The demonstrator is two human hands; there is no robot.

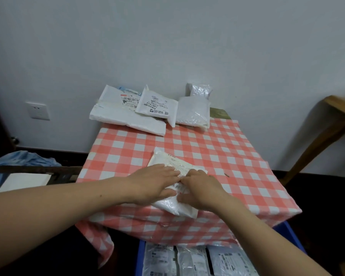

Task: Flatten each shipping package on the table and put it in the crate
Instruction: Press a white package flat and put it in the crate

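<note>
Reading the worktop as a clock face with six o'clock nearest me: below its near edge at six sits the blue crate (141,255), partly under the overhanging cloth. At least three flat packages (193,260) with printed labels lie side by side in it.

Just above that, at about six on the worktop (237,148), which is covered in a red-and-white checked cloth, lies the white shipping package (172,207) I am working on. Its near corner reaches the worktop's edge. My left hand (157,183) lies flat on it, fingers straight and together, pointing towards three. My right hand (200,188) presses beside it, fingers spread flat towards ten, fingertips meeting those of the left. Neither hand grips anything.

At the far edge by the wall, from eleven to one, more packages wait. A large white mailer (118,116) is at eleven. A smaller labelled mailer (157,105) at twelve overlaps it. A bubble-wrap pouch (193,112) lies at one, with another pouch (199,89) leaning on the wall behind it.
</note>
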